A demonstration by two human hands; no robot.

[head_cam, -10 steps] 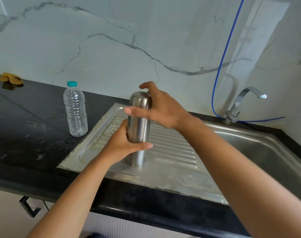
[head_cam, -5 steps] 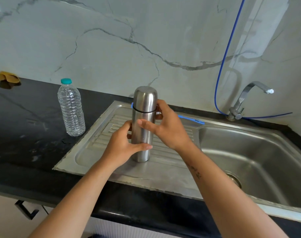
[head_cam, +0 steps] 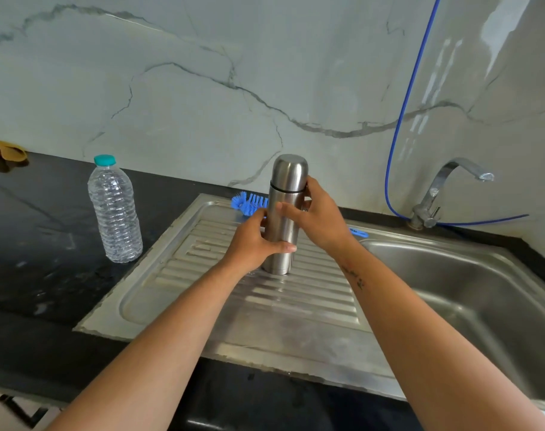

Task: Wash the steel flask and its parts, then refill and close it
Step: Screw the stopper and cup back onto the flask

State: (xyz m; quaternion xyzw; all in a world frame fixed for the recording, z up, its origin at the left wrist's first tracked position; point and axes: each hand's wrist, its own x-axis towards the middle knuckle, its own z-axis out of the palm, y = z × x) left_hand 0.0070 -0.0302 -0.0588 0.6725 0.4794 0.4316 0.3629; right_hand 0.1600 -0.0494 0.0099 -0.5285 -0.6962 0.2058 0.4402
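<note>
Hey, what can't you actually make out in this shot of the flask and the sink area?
All in the head view:
- Flask contents: cap on, steel opaque.
- Blue brush: its middle is hidden behind the flask and the right hand.
- Flask body: partly covered by the left hand.
- Sink drain: hidden by the right forearm.
- Bottle: water level unclear.

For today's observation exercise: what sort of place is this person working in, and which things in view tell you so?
Most likely a home kitchen: a stainless steel sink with a ribbed draining board set into a black countertop, a tap at its back, and a blue bottle brush lying ready.
</note>
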